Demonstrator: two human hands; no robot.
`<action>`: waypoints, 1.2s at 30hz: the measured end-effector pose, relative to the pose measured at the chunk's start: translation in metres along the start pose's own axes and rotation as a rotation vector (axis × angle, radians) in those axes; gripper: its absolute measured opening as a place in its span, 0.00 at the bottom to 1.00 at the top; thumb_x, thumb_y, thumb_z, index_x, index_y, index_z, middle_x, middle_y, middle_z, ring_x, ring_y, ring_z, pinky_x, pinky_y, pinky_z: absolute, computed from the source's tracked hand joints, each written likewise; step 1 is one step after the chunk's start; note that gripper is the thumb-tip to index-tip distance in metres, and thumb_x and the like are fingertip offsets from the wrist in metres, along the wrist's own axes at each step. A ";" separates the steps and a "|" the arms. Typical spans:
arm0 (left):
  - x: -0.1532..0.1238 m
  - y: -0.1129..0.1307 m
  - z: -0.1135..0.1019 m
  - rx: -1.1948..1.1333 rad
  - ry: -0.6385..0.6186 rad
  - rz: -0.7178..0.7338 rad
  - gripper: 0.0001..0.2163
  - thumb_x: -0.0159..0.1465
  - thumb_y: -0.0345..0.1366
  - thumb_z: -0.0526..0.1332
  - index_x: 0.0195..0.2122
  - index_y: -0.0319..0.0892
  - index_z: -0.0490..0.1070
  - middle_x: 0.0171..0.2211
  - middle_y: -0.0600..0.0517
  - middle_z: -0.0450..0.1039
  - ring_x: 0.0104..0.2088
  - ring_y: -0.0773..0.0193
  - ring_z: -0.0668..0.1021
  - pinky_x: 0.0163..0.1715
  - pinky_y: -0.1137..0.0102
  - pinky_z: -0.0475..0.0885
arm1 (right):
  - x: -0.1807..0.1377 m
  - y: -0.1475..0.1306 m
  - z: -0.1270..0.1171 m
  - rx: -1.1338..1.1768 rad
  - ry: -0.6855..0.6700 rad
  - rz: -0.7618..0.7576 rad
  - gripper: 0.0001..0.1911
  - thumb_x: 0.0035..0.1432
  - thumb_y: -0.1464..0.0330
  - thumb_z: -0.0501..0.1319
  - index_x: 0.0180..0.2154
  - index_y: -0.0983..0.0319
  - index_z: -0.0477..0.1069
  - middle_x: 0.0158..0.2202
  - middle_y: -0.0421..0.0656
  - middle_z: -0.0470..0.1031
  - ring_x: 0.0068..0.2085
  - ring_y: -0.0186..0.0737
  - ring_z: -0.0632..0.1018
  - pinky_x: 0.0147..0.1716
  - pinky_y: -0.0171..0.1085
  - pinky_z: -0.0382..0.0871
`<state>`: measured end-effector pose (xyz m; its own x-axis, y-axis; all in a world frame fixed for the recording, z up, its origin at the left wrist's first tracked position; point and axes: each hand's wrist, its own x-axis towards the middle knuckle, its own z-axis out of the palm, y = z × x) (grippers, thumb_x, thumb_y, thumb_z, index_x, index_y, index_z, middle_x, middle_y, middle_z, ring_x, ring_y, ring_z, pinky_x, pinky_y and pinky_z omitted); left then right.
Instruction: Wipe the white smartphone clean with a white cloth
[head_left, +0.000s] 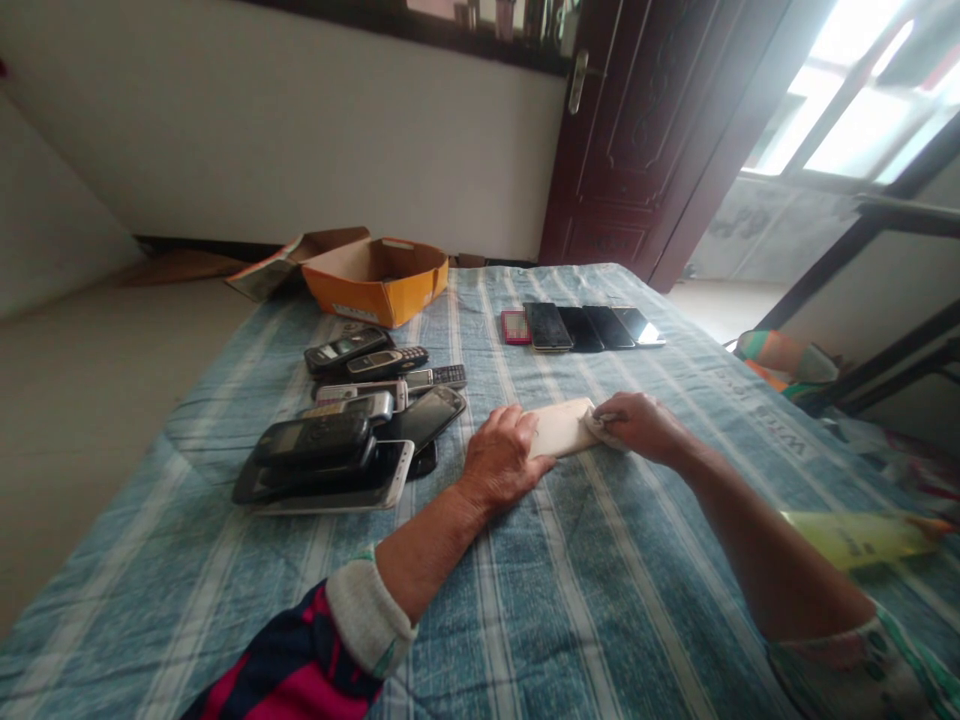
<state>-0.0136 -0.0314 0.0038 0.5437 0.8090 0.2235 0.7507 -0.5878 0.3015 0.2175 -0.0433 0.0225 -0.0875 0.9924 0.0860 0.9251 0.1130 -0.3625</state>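
Blue-and-white striped cloth (570, 600) covers the broad surface, and printed letters (796, 436) toward its right seem to read "WITH"; the print beyond them is too blurred to make out. One pale phone (559, 430) lies flat on the cloth between the two hands, a slim, cream-white oblong. The left hand (506, 455) has its grip closed over the left end, thumb by the lower edge. The right hand (637, 425) pinches one small white wipe (600, 426) against the other end. To the left, a pile of phones (315, 440) counts at least nine, black, silver and white, overlapping too much for an exact number. Beyond the hands, a row of four phones (581, 328) lies beside one small pink-edged item (516, 327). Behind the pile stands one open orange box (375, 298), its white lettering too small to read. One yellow packet (862, 537) with unreadable dark print lies at the right. Farther back is one dark red door (637, 120).
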 end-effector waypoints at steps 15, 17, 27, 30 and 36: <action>0.000 0.000 0.000 0.001 -0.001 0.008 0.19 0.55 0.43 0.67 0.45 0.39 0.68 0.45 0.45 0.70 0.48 0.52 0.70 0.49 0.62 0.69 | 0.004 -0.006 -0.005 0.061 0.043 0.147 0.15 0.45 0.70 0.60 0.38 0.62 0.78 0.28 0.41 0.77 0.32 0.38 0.75 0.29 0.32 0.62; 0.000 0.000 0.000 -0.004 -0.002 0.009 0.20 0.56 0.43 0.66 0.45 0.39 0.68 0.45 0.45 0.70 0.48 0.52 0.71 0.49 0.62 0.69 | 0.006 -0.004 -0.005 0.028 -0.014 0.128 0.09 0.46 0.69 0.59 0.29 0.61 0.78 0.24 0.40 0.75 0.28 0.37 0.73 0.25 0.32 0.59; 0.000 -0.001 0.003 -0.024 -0.001 0.003 0.20 0.55 0.43 0.66 0.47 0.40 0.68 0.47 0.44 0.70 0.51 0.52 0.70 0.51 0.61 0.68 | 0.003 -0.006 -0.004 -0.119 0.008 0.117 0.10 0.49 0.63 0.59 0.24 0.61 0.76 0.25 0.41 0.73 0.28 0.36 0.71 0.25 0.33 0.55; 0.000 -0.001 0.002 -0.025 -0.004 -0.001 0.21 0.55 0.43 0.67 0.47 0.39 0.68 0.47 0.44 0.70 0.51 0.51 0.70 0.51 0.61 0.68 | 0.001 -0.003 -0.004 -0.087 0.069 0.049 0.09 0.48 0.66 0.59 0.27 0.60 0.77 0.35 0.43 0.76 0.34 0.39 0.74 0.29 0.33 0.58; -0.001 0.000 0.000 -0.021 -0.008 -0.002 0.20 0.55 0.42 0.67 0.47 0.40 0.68 0.46 0.45 0.70 0.50 0.52 0.70 0.50 0.61 0.68 | 0.012 0.002 -0.002 -0.101 0.218 0.185 0.12 0.54 0.63 0.57 0.32 0.60 0.78 0.29 0.43 0.77 0.31 0.38 0.74 0.27 0.33 0.56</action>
<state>-0.0137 -0.0320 0.0034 0.5453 0.8102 0.2150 0.7439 -0.5859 0.3213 0.2191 -0.0315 0.0248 0.1575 0.9609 0.2279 0.9508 -0.0852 -0.2978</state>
